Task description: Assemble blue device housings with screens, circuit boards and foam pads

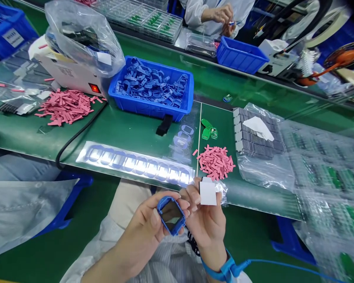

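Note:
My left hand (149, 226) is closed on a small blue watch frame (171, 215) with a dark screen, held over my lap. My right hand (205, 220) touches the frame's right side with its fingers and pinches a white square piece (208, 192) with a bit of clear film. A blue strap (224, 267) with a cord circles my right wrist. Both hands hover just in front of the table's near edge.
A blue bin of blue frames (152, 88), two piles of pink strips (216, 162) (65, 107), a strip of clear lens stickers (135, 163), green circuit boards (209, 129), bagged trays (258, 135) and a white box (67, 70) lie on the green table. Another person's hands (222, 17) work across it.

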A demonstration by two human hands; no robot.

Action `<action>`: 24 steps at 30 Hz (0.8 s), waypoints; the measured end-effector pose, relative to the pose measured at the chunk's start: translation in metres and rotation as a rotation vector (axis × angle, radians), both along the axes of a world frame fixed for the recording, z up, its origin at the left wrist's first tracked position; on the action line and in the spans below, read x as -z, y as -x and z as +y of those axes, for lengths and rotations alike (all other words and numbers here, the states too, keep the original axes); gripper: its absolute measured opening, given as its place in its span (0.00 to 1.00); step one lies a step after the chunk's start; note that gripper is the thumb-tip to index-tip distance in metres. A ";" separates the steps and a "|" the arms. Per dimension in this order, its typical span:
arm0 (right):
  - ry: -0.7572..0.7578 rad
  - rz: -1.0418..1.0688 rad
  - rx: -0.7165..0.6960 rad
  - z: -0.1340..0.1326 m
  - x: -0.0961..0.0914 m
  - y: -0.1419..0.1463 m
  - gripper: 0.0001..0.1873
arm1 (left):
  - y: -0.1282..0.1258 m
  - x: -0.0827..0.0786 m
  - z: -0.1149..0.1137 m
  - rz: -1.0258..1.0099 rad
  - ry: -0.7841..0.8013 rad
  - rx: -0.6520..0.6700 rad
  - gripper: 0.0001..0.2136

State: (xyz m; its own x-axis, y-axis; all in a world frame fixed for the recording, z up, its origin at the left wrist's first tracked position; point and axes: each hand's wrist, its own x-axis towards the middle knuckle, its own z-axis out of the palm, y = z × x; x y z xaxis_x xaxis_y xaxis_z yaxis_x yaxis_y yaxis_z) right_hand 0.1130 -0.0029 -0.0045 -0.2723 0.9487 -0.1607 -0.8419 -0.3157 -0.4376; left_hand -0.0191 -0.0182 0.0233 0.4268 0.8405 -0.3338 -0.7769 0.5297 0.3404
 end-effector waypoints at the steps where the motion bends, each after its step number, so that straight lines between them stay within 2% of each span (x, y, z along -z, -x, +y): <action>1: 0.000 -0.001 -0.003 0.000 0.000 0.000 0.13 | 0.000 -0.001 0.000 0.001 0.000 0.005 0.14; 4: 0.008 -0.050 0.006 0.000 0.000 0.002 0.14 | -0.001 -0.003 0.000 0.000 0.005 0.010 0.14; 9: 0.014 -0.260 0.036 -0.002 -0.003 0.001 0.17 | -0.002 -0.001 -0.001 -0.004 0.021 0.002 0.13; 14: -0.077 -0.492 0.183 -0.006 -0.014 -0.009 0.14 | -0.001 0.000 -0.002 -0.016 -0.002 -0.023 0.13; 17: -0.225 -0.791 0.330 -0.016 -0.020 -0.012 0.12 | 0.001 0.000 -0.003 0.000 -0.003 -0.027 0.13; 21: -0.567 -1.186 0.554 -0.031 -0.023 -0.013 0.12 | 0.001 0.004 -0.005 0.030 -0.023 -0.042 0.13; 24: -0.831 -1.504 0.542 -0.036 -0.023 -0.017 0.17 | 0.000 0.006 -0.006 0.084 -0.045 -0.064 0.14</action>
